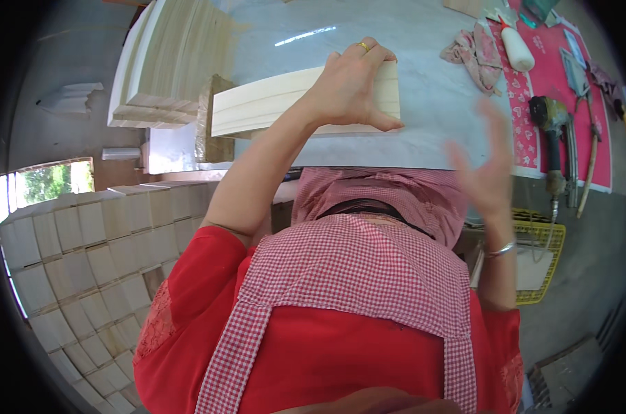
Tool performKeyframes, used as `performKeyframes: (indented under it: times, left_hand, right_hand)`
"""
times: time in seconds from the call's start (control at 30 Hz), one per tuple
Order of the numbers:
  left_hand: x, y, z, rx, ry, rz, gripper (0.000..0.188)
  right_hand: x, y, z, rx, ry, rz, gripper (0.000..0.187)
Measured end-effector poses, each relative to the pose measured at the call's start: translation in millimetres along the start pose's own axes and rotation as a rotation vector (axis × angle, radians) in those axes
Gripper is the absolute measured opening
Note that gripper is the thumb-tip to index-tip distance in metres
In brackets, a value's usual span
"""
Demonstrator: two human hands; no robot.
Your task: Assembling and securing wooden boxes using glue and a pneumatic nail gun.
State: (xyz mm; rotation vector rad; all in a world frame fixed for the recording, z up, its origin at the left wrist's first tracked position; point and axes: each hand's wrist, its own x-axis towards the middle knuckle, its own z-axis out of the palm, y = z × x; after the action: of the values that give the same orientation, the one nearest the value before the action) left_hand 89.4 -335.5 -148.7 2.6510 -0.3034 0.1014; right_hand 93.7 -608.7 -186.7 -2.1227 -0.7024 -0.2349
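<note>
My left hand (351,86) spans the right end of a pale wooden piece (271,96) that looks like a narrow box or a set of boards. Its thumb presses the near side and its fingers curl over the far side. The piece lies on the grey-white worktop (313,152), its left end against a brown block (214,124). My right hand (489,176) is in the air right of the piece, off the table's front edge. Motion blurs it, but its thumb and fingers are apart with nothing between them.
Left on the table stands a stack of pale boards (171,62). A crumpled cloth (475,58), white squeeze bottle (516,48), nail gun (551,121) and hammer (589,169) lie at the right. Wooden pieces (85,269) are piled at lower left; a yellow crate (551,269) stands lower right.
</note>
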Motion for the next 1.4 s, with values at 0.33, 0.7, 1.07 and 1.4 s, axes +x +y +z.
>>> performKeyframes:
  times: [0.33,0.7,1.07,1.4]
  left_hand:
    - [-3,0,2,0.044,-0.004,0.008,0.089]
    - [-4,-8,8,0.046,0.035,0.109,0.092]
    - [-5,-3,8,0.041,-0.007,0.061,0.091]
    - [-8,-5,6,-0.043,-0.009,0.112,0.085]
  right_hand:
    - [-8,167,-113,-0.713,-0.106,0.509,0.067]
    - [65,59,-134,-0.477,-0.305,0.596,0.031]
    - [83,-87,-93,-0.204,-0.592,0.19,0.049]
    - [51,-13,-119,-0.287,-0.395,0.274,0.048]
